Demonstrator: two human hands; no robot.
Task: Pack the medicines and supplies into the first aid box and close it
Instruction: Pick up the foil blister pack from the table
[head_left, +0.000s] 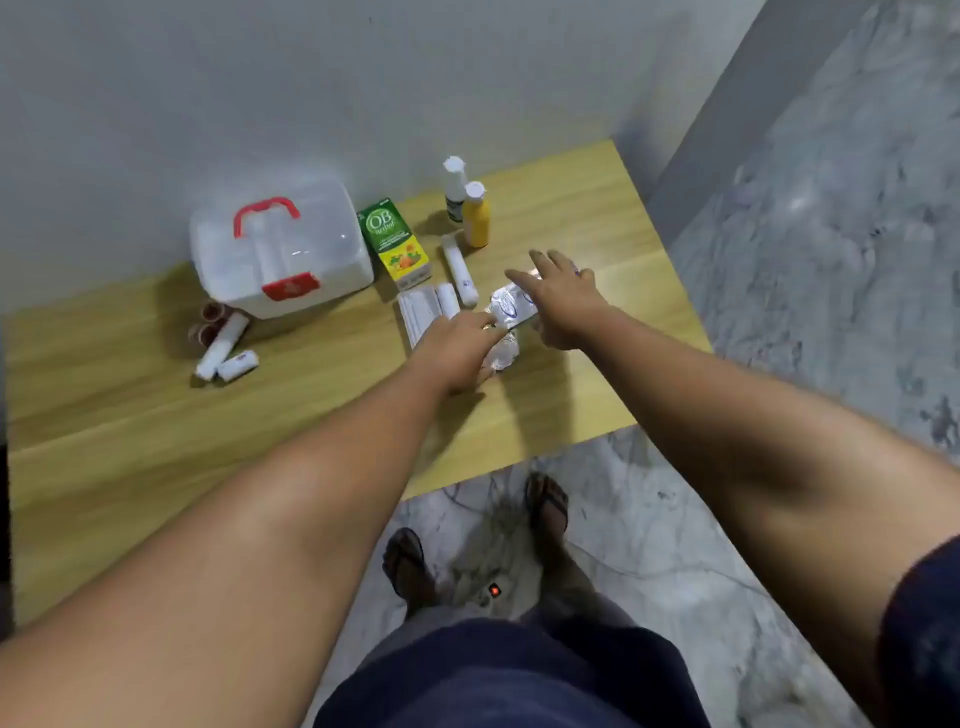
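Foil packs (511, 309) — light, crinkly, slippery | my right hand (563, 301) spread flat on top, left hand (457, 348) pinching an edge | box (280, 249) shut

Glossy translucent plastic first aid box (291, 249) on a smooth wood-grain table (156, 441); shiny foil packs (511, 306)

Hidden and unclear — worktop items

Left hand (457, 353) covers part of the foil packets (511, 312); their print is blurred. Brown rolls (208, 325) sit half behind the first aid box (280, 249) — type unreadable.
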